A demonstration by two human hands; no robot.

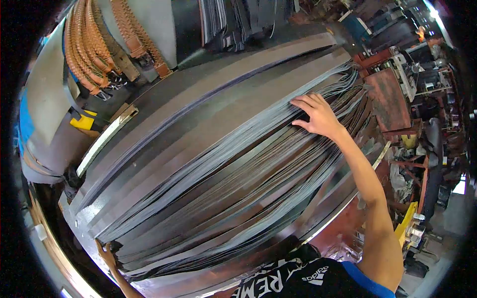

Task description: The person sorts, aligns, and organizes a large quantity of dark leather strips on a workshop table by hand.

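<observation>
Long thin dark and grey strips [218, 154] lie in bundles lengthwise across a worktable [88, 211]. My right hand [315, 115] is over the upper bundle near its right end, fingers apart and curved, thumb spread from the fingertips. The fingertips are at the bundle's edge, and nothing is visibly gripped. At the lower left, my left hand [106, 254] is at the left ends of the strips. Its fingers point up at the strip ends and show only in part; whether they pinch a strip is too small to tell.
Braided brown belts [88, 47] with buckles lie at the upper left, near a rolled sheet [47, 134]. More dark strips [226, 22] hang at the top. A light bar [105, 139] sits on the table's left. Machinery and a reddish plate [387, 99] stand at the right.
</observation>
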